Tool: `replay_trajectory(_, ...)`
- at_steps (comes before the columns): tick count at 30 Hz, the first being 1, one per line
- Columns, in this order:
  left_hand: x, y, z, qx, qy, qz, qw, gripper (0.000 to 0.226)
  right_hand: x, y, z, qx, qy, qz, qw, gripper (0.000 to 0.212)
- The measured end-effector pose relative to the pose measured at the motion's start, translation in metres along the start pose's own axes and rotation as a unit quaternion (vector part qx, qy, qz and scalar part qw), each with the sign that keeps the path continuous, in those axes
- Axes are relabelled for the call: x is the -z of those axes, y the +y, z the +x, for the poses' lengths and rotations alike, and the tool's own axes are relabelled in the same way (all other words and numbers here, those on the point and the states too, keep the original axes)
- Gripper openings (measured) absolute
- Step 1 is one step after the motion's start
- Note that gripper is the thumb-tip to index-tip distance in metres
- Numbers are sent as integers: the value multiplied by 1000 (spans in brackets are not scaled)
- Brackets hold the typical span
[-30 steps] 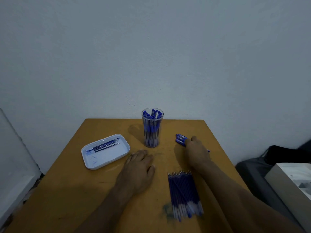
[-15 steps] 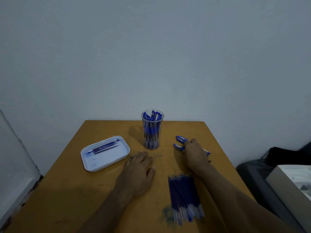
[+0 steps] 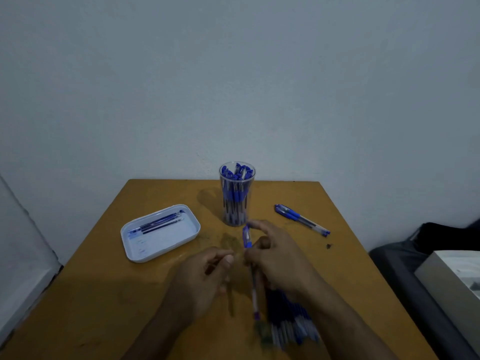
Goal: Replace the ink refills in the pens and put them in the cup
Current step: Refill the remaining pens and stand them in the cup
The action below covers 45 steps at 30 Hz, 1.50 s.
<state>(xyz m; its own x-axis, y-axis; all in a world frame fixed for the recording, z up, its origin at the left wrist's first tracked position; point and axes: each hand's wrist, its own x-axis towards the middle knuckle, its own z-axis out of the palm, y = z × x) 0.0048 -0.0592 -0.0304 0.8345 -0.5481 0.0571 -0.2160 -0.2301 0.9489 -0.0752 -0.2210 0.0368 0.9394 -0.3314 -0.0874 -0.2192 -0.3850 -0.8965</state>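
right hand (image 3: 279, 258) grips a blurred pen (image 3: 251, 268) at 6 o'clock of the cup (image 3: 237, 194), hiding most of the refill pile (image 3: 291, 320). left hand (image 3: 201, 280) curls at 9 o'clock of the pen; whether it holds anything is unclear.

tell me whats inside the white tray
The white tray holds a few dark blue refills lying side by side along its far edge. The rest shows bare floor; nothing covers it.
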Motion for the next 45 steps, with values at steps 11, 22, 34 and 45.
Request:
replay_trajectory(11, 4, 3, -9, 47, -74, -11, 996, 30, -30, 33, 6, -84, 23, 279, 956, 22)
replay_trajectory(22, 5, -7, -8, -29, -80, 116, 990, 20, -23, 45, 13, -55, -29, 291, 955, 20)
replay_trajectory(34, 3, -12, -8, -78, -65, 85, 991, 31, -21, 46, 14, -15, -18, 225, 974, 16)
replay_trajectory(45, 3, -13, -8, -85, -72, 73, 991, 33, -23, 44, 14, -19, -20, 215, 976, 13)
